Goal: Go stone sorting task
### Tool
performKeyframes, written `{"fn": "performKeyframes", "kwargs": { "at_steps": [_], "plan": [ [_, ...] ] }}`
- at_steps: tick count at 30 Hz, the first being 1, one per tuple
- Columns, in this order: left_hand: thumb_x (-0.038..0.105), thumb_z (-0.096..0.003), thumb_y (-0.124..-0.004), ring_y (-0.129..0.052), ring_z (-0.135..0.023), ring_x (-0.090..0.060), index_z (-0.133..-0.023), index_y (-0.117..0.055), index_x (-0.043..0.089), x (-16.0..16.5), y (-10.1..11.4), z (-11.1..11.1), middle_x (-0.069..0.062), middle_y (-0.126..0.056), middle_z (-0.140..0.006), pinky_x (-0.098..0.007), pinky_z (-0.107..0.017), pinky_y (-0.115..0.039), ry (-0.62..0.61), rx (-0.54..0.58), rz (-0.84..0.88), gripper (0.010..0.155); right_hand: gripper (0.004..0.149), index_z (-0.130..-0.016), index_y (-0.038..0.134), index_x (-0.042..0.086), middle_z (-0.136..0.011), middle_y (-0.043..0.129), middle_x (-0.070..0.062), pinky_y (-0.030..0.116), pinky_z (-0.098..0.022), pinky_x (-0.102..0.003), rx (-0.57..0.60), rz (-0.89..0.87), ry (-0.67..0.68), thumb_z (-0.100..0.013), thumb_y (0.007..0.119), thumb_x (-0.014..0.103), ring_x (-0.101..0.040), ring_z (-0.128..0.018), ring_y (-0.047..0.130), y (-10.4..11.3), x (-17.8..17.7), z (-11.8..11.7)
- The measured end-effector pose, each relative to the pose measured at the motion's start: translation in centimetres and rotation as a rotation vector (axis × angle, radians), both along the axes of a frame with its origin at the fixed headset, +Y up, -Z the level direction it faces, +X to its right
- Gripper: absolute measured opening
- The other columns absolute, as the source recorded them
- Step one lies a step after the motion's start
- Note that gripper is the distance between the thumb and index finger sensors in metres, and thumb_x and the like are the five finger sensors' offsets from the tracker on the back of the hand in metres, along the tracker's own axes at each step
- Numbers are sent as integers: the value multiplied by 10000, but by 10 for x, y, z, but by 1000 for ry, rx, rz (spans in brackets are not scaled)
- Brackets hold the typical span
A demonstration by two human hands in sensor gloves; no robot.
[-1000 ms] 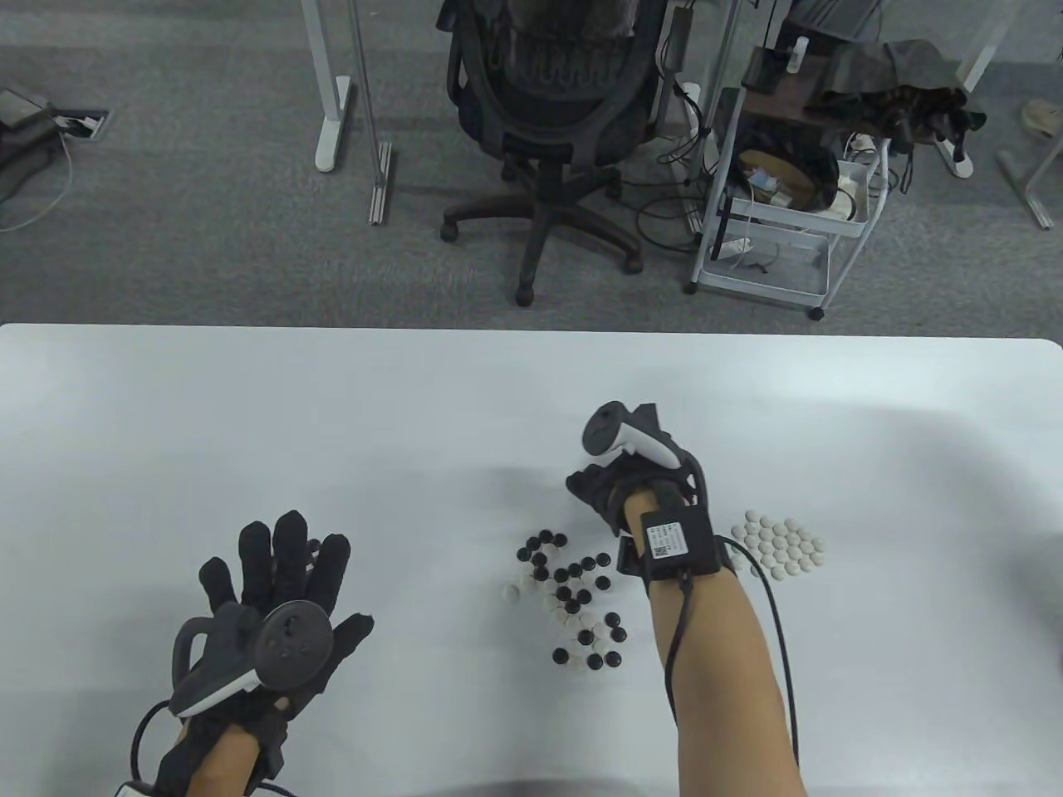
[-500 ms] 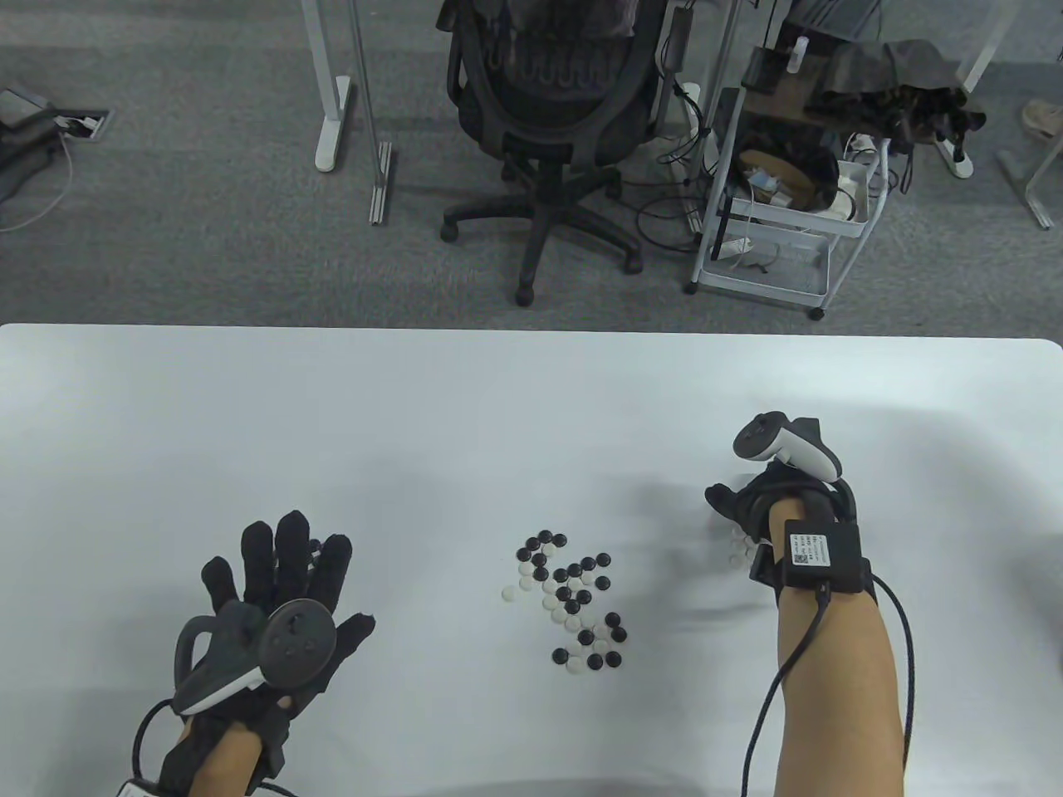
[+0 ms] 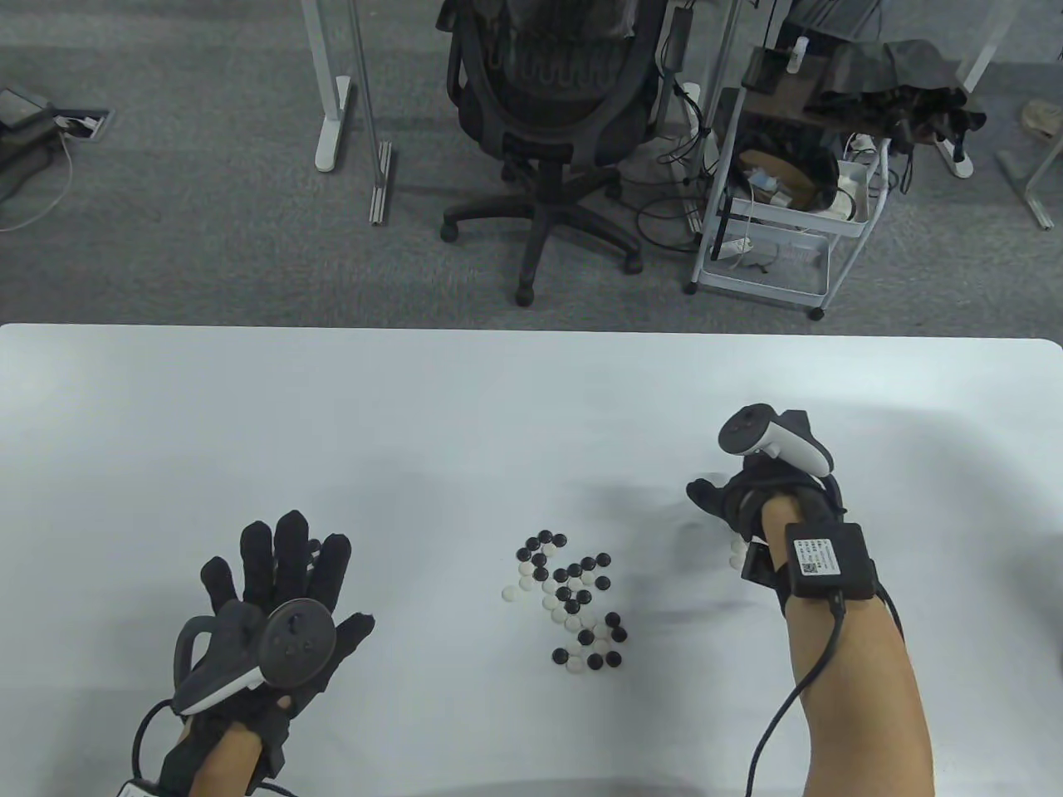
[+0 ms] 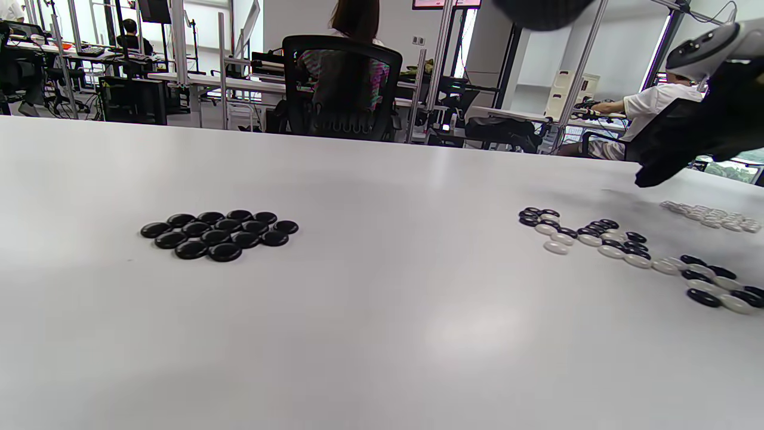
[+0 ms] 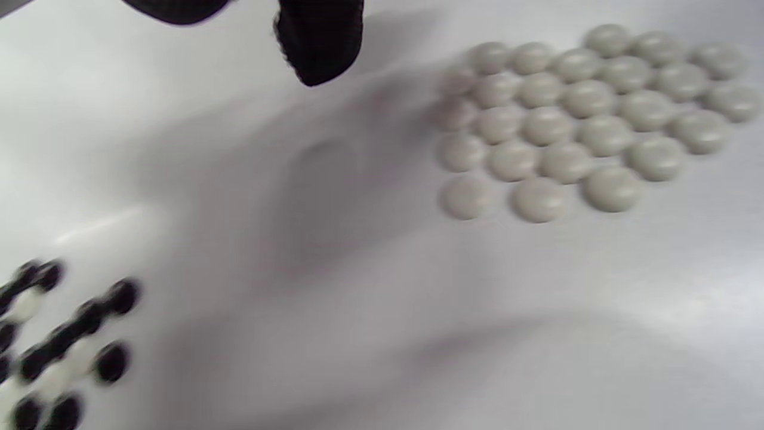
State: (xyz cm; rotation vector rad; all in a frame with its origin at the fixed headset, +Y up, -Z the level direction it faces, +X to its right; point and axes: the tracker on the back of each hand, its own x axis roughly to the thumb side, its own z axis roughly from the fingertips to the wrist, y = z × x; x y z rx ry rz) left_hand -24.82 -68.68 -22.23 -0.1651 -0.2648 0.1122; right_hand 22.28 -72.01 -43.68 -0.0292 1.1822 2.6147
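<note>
A mixed pile of black and white Go stones (image 3: 571, 599) lies at the table's middle; it also shows in the left wrist view (image 4: 632, 257) and the right wrist view (image 5: 59, 340). A sorted group of white stones (image 5: 585, 119) lies to its right, mostly hidden under my right hand (image 3: 731, 502) in the table view. That hand hovers over the group's left edge; one fingertip (image 5: 319, 45) hangs bare, holding nothing. A sorted group of black stones (image 4: 218, 234) lies at the left. My left hand (image 3: 278, 552) is over it, fingers spread, empty.
The white table (image 3: 249, 398) has bare surface along its far half. Beyond its far edge stand an office chair (image 3: 552, 108) and a white cart (image 3: 781, 207).
My right hand moved from the mixed pile rightward to the white group, then drifted slightly back left. The left hand has not moved.
</note>
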Motion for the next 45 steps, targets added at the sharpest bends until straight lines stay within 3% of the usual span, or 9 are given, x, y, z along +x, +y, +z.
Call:
{"fn": "performKeyframes", "kwargs": {
  "at_steps": [7,12,21,28,32,36,40,45],
  "plan": [
    [517,-638,-483,89,-953,-643,-1206,-172,103,0,0,0,-379,94,-1152,-855,-537,-19,2,-10,-4,769,625,-1085,641,207,-1104,-4,-242,67,-556,-822,-13,-115,436,-556,497,506,-553,-878,-125,7,-115,43],
    [517,-637,-484,90,-953,-642,-1206,-171,102,0,2,1,-379,96,-1152,-855,-537,-19,-1,0,1,771,617,-1100,579,232,-1087,-52,-231,54,-554,-819,-23,-143,616,-553,494,506,-547,-870,-143,-6,-172,69],
    [516,-638,-485,91,-952,-643,-1207,-172,101,-1,6,3,-380,95,-1151,-855,-536,-18,-8,19,17,771,618,-1115,505,254,-1073,-92,-212,31,-552,-814,-63,-58,679,-551,494,508,-538,-860,-166,-37,-211,73],
    [516,-639,-484,90,-952,-642,-1206,-172,102,0,5,3,-381,96,-1150,-854,-537,-18,-7,12,15,769,625,-1119,502,262,-1067,-99,-214,28,-555,-810,-1,-82,518,-547,480,513,-534,-861,-169,-39,-239,33],
    [516,-638,-484,89,-953,-641,-1206,-173,104,-1,6,3,-378,94,-1152,-854,-538,-19,-6,9,17,768,634,-1118,508,246,-1066,-102,-219,33,-555,-810,23,-20,345,-547,470,518,-538,-860,-169,-37,-221,1],
    [514,-638,-485,90,-953,-643,-1206,-173,101,-2,8,4,-380,93,-1152,-855,-537,-19,-7,18,28,769,623,-1105,535,248,-1073,-86,-225,49,-554,-815,-6,33,204,-550,464,522,-547,-862,-156,-33,-164,-19],
    [516,-638,-485,90,-952,-643,-1207,-174,101,-2,8,4,-380,95,-1152,-855,-537,-18,-10,19,28,770,621,-1091,585,238,-1091,-47,-227,55,-556,-818,-39,83,107,-549,465,519,-549,-870,-143,-28,-97,-21],
    [516,-638,-484,90,-953,-643,-1207,-173,102,0,8,4,-380,96,-1152,-855,-538,-19,-18,20,20,769,617,-1090,592,241,-1091,-39,-228,55,-554,-821,-70,54,-11,-550,471,514,-549,-870,-140,-29,-25,-8]
  ]
}}
